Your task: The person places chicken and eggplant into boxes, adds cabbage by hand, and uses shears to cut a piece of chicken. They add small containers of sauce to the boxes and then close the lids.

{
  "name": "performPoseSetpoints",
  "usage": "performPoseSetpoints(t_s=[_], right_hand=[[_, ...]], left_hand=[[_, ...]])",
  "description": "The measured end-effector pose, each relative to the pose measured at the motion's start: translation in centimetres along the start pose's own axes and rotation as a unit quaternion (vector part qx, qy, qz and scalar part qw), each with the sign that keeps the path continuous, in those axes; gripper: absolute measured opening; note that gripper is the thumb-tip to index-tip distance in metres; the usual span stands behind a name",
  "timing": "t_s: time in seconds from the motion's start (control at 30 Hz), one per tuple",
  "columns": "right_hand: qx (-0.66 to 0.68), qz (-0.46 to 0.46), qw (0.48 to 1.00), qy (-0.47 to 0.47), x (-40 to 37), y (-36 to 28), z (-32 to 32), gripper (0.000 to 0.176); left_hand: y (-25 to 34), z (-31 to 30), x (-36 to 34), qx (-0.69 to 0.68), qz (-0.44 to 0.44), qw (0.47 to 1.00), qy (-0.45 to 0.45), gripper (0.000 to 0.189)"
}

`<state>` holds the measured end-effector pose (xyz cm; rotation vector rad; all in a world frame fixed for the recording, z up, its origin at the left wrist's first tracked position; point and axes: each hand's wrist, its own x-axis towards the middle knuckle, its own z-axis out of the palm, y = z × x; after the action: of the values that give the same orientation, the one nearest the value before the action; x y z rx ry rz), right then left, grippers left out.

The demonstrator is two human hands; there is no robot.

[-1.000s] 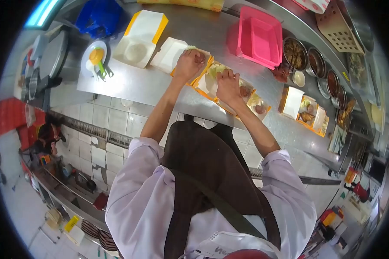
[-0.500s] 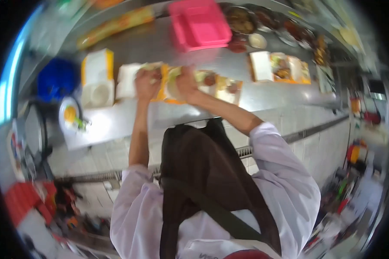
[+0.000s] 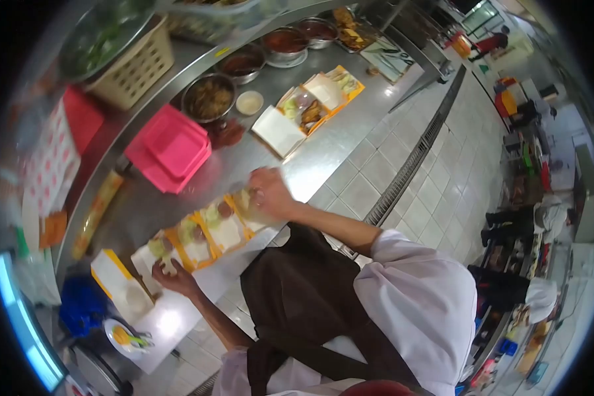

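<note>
Open boxes [image 3: 226, 232] of food stand side by side in a slanting row on the steel counter, with pale green leaves and round brown pieces inside. At the lower left end of the row, my left hand [image 3: 173, 277] is over a white box, its fingers apart at the food. My right hand [image 3: 270, 191] is over the box at the upper right end; its fingers are smeared by motion, and whether they hold anything is unclear. An open box [image 3: 122, 285] with a yellow edge lies left of my left hand.
Beyond the row are a pink tub [image 3: 169, 146], metal bowls [image 3: 208, 99] of food and another filled box [image 3: 308, 109]. A plate [image 3: 122, 338] and a blue item [image 3: 82, 307] lie lower left. Two people in white [image 3: 541, 300] are at the far right.
The view has turned, so the counter now slants. My hands are farther apart: the left is at the row's left end, the right at its right end.
</note>
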<state>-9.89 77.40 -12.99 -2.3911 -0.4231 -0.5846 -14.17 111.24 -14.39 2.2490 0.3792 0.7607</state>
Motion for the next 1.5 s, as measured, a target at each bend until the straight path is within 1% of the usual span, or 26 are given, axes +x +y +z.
performPoseSetpoints(t_s=[0.03, 0.1, 0.23, 0.27, 0.33, 0.4, 0.43, 0.5, 0.53, 0.6, 0.63, 0.7, 0.77, 0.8, 0.87, 0.9, 0.97, 1.0, 1.1, 1.17, 1.23, 1.37, 1.4, 1.43, 1.47, 1.5], right_hand=[[0.015, 0.065, 0.994, 0.087, 0.4, 2.4, -3.4, 0.032], [-0.075, 0.152, 0.978, 0.120, -0.5, 12.5, -8.2, 0.037], [-0.227, 0.226, 0.923, 0.215, -0.9, 33.4, -21.7, 0.031], [-0.258, 0.283, 0.906, 0.182, -0.7, 38.8, -25.2, 0.029], [-0.375, 0.314, 0.860, 0.144, 0.2, 48.7, -31.9, 0.031], [-0.413, 0.334, 0.841, 0.099, 1.8, 56.5, -38.2, 0.037], [-0.399, 0.313, 0.858, 0.086, 1.8, 61.1, -40.7, 0.038], [-0.269, 0.400, 0.876, -0.015, 2.6, 69.9, -43.5, 0.044], [-0.240, 0.438, 0.862, -0.082, 3.7, 71.0, -43.4, 0.058], [-0.311, 0.319, 0.878, -0.174, 3.3, 69.7, -41.0, 0.056], [-0.333, 0.285, 0.881, -0.179, 2.2, 69.9, -39.4, 0.059], [-0.317, 0.282, 0.885, -0.192, 0.9, 71.0, -38.7, 0.055], [-0.273, 0.291, 0.905, -0.147, -0.3, 72.5, -38.1, 0.042], [-0.265, 0.288, 0.908, -0.152, -0.7, 72.2, -38.2, 0.042], [-0.164, 0.316, 0.931, -0.083, -0.4, 70.9, -39.0, 0.032], [-0.159, 0.308, 0.934, -0.087, 1.3, 70.7, -39.6, 0.032], [-0.020, 0.370, 0.928, -0.045, 3.9, 69.2, -40.0, 0.031], [-0.017, 0.342, 0.939, -0.034, 5.5, 69.5, -39.6, 0.034], [-0.031, 0.344, 0.936, -0.060, 10.6, 72.4, -36.1, 0.037], [-0.045, 0.339, 0.938, -0.053, 13.5, 73.0, -34.1, 0.038], [-0.041, 0.387, 0.914, -0.119, 15.9, 72.9, -33.0, 0.037], [-0.055, 0.370, 0.919, -0.128, 17.1, 71.5, -34.0, 0.028], [-0.092, 0.349, 0.922, -0.138, 16.9, 72.3, -34.1, 0.028], [-0.092, 0.348, 0.923, -0.136, 17.3, 72.4, -34.4, 0.028], [-0.059, 0.376, 0.915, -0.131, 17.3, 72.2, -34.9, 0.028], [-0.025, 0.405, 0.905, -0.127, 17.0, 71.9, -35.1, 0.027]], left_hand=[[0.9, 0.3, -0.3, 0.002, 0.014, 1.000, 0.015, 0.031], [2.5, 1.8, -0.5, -0.024, 0.118, 0.988, 0.094, 0.033], [7.3, 5.0, -1.6, 0.039, 0.132, 0.976, 0.170, 0.046], [9.0, 6.2, -2.0, 0.040, 0.136, 0.971, 0.195, 0.046], [12.1, 9.1, -4.0, 0.061, 0.132, 0.959, 0.245, 0.045], [13.6, 12.2, -6.3, 0.059, 0.110, 0.948, 0.293, 0.039], [16.9, 14.0, -8.0, 0.051, 0.069, 0.946, 0.312, 0.036], [21.1, 17.9, -11.0, 0.033, 0.041, 0.937, 0.345, 0.033], [22.8, 20.3, -12.4, 0.036, 0.026, 0.941, 0.336, 0.031], [27.7, 23.7, -14.7, 0.014, -0.014, 0.955, 0.297, 0.028], [30.7, 25.1, -15.6, 0.027, -0.003, 0.965, 0.260, 0.028], [35.0, 26.9, -16.6, 0.049, 0.003, 0.971, 0.232, 0.026], [37.3, 28.0, -17.3, 0.057, 0.012, 0.972, 0.228, 0.025], [38.2, 28.7, -17.5, 0.052, 0.022, 0.974, 0.221, 0.024], [40.2, 29.6, -18.5, 0.053, -0.005, 0.973, 0.223, 0.023], [40.9, 30.1, -19.1, 0.053, -0.015, 0.973, 0.225, 0.023], [41.5, 30.8, -20.4, 0.072, -0.010, 0.973, 0.221, 0.024], [42.9, 31.6, -20.7, 0.049, -0.028, 0.973, 0.222, 0.023], [43.8, 33.7, -21.9, -0.012, -0.078, 0.980, 0.183, 0.023], [47.0, 36.2, -21.8, 0.012, -0.047, 0.985, 0.164, 0.023], [49.3, 39.2, -21.1, -0.017, 0.011, 0.992, 0.125, 0.024], [54.1, 48.5, -18.1, -0.124, 0.076, 0.988, -0.050, 0.029], [55.3, 51.5, -17.1, -0.167, 0.075, 0.974, -0.137, 0.033], [58.7, 54.0, -15.1, -0.098, 0.223, 0.958, -0.150, 0.037], [60.2, 57.8, -14.5, -0.137, 0.185, 0.951, -0.205, 0.041], [61.4, 61.3, -13.3, -0.174, 0.201, 0.930, -0.252, 0.043]])
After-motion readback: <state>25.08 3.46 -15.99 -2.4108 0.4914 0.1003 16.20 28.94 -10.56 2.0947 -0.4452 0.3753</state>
